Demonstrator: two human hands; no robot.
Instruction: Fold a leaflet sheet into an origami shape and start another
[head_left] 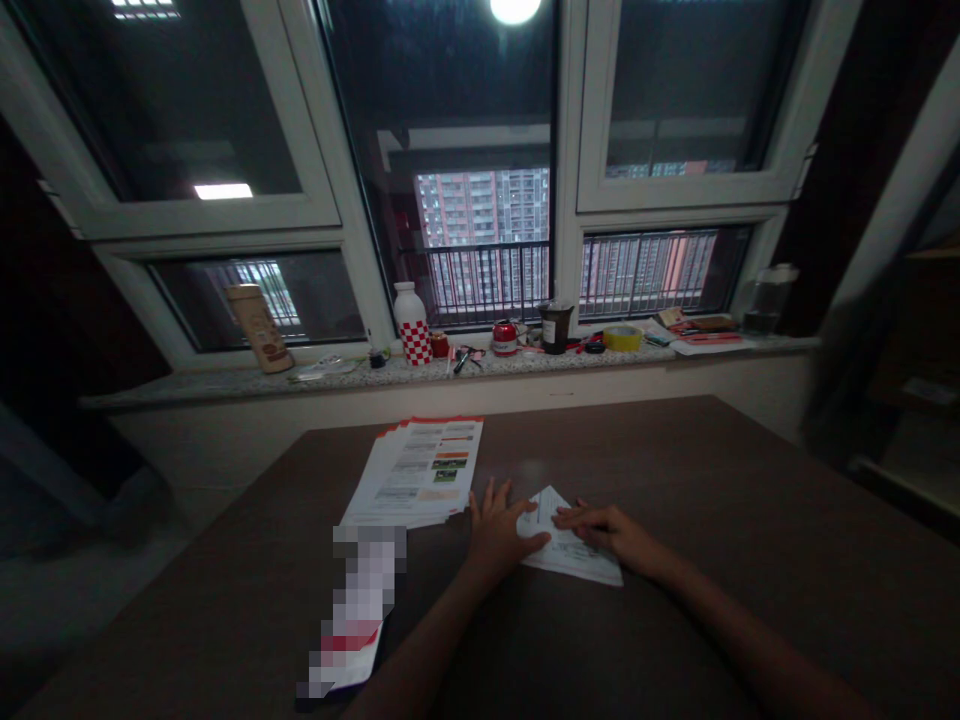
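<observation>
Neither hand grips anything: the open left hand (pixel 496 528) presses the edge of a folded white paper sheet (pixel 568 540), lower right of centre on the dark table (pixel 720 500), while the right hand (pixel 604 530) rests flat fingertips on it, near a stack of leaflets (pixel 416 472).

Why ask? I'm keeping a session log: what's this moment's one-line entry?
left hand: on folded sheet | right hand: on folded sheet | nearby: printed leaflets | surface: dark table

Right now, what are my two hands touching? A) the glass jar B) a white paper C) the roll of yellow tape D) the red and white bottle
B: the left hand and the right hand both lie on the white paper on the dark table.
</observation>
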